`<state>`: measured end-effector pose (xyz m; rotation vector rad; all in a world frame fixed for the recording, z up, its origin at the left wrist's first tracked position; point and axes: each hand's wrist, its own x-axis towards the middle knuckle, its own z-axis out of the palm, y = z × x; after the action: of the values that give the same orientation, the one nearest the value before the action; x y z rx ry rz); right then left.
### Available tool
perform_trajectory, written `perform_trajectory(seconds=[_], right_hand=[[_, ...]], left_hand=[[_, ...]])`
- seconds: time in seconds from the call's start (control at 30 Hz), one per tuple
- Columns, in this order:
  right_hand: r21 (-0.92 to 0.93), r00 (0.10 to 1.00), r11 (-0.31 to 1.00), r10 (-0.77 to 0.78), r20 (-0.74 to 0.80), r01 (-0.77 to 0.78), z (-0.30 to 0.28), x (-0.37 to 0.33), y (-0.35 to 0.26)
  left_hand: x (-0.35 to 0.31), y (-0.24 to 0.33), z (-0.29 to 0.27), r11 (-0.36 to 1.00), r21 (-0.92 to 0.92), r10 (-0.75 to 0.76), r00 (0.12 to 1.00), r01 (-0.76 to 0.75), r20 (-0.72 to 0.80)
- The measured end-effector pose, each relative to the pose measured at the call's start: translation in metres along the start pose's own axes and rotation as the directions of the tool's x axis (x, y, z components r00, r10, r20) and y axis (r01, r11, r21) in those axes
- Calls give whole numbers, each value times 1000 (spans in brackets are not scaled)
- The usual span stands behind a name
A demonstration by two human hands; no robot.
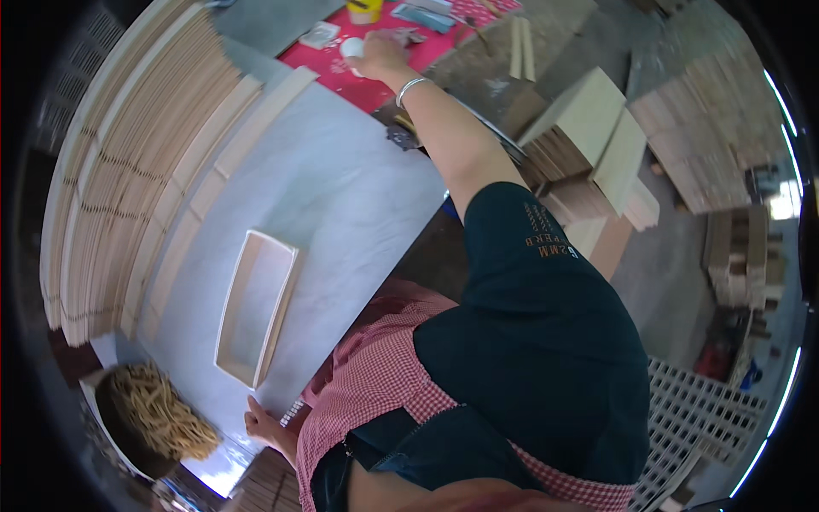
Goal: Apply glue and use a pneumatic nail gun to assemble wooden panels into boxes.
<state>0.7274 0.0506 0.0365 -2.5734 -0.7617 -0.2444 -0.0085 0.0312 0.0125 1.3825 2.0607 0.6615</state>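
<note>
A narrow rectangular wooden frame [280, 320] with thin pale sides lies on a smooth grey-white tabletop [341, 162]. Close to its near end is my left hand [258, 424], with the index finger stretched out and nothing seen in it. My right arm reaches far forward over a pink-red cloth [320, 58]. At its end my right hand [381, 58], a silver bangle on the wrist, has its fingers closed on a small white round object [351, 48]; its exact kind is unclear. A yellow tub [364, 10] stands just beyond that hand.
Grooved wooden strips [128, 179] are stacked along the table's left side. A bin of curled pale strips [162, 410] sits at the lower left. Wooden boards [580, 128] are piled at the right, before further stacks and a white plastic grid [699, 418].
</note>
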Motion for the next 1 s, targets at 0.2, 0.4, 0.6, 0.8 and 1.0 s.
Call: perform_trajectory(seconds=[0.2,0.4,0.6,0.8,1.0], right_hand=[[-72,986,997,-51,-162,40,-137,-30,71],[-374,863,779,446,-235,-504,-250,-105,257],[-350,731,684,682,-5,-640,-267,-135,249],[-275,694,672,720,24,-688,-270,-121,219],[-148,676,662,734,-70,-734,-256,-123,241]], left_hand=[[26,1,5,964,151,227,973,-218,-45],[58,-29,5,908,-63,407,907,-415,-106],[29,-22,5,925,-104,346,923,-365,-166],[-4,-46,-20,962,-53,252,948,-266,-193],[-17,-62,-41,980,-187,43,993,-63,-113]])
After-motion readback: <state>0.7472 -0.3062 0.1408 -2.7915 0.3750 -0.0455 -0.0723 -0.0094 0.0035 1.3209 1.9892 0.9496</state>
